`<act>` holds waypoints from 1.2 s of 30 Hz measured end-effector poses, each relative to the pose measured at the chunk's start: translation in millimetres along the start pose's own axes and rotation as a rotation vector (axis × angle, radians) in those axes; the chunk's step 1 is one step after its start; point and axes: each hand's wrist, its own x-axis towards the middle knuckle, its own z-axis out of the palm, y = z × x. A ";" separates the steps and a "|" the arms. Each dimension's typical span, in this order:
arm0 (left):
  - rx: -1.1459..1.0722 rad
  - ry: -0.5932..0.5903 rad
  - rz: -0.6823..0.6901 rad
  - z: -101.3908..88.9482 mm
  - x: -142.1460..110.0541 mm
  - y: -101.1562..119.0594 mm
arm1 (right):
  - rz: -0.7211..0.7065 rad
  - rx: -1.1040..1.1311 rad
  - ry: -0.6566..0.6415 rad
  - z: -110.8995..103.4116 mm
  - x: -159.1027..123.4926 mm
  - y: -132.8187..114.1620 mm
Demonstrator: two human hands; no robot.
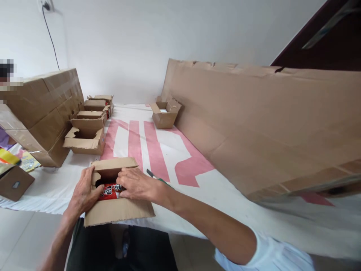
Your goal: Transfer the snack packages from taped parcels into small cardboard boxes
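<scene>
An open cardboard box (121, 210) stands in front of me at the table's near edge, its flaps spread out. Inside it lies a red packet (110, 192) with white and black lettering. My left hand (84, 192) grips the box's left side, the thumb reaching over the wall to the packet. From the right, my right hand (135, 182) reaches into the opening with its fingers bent onto the packet's right end. Its fingertips are partly hidden. A dark-tipped tool (150, 173), perhaps a knife, lies behind my right forearm, which covers part of it.
Several open cardboard boxes (90, 145) line the left, by a large taped carton wall (42, 113). Another small open box (166, 118) stands at the back against a big leaning cardboard sheet (254, 124). A white cloth with pink shapes (134, 139) covers the table.
</scene>
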 end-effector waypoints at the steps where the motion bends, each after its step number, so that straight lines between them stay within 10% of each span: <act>1: -0.006 0.004 0.004 1.1 -0.1 -0.6 | -0.010 0.009 -0.049 -3.4 6.5 -1.5; 11: -0.085 0.052 0.014 7.1 -0.7 -7.2 | -0.052 -0.068 -0.169 6.1 33.9 -10.5; 25: -0.198 0.143 -0.041 4.1 4.8 -13.2 | -0.046 0.573 0.408 22.9 -0.4 24.6; 36: -0.396 0.042 0.015 -26.4 15.3 16.4 | 0.015 1.214 0.539 4.9 -7.9 54.0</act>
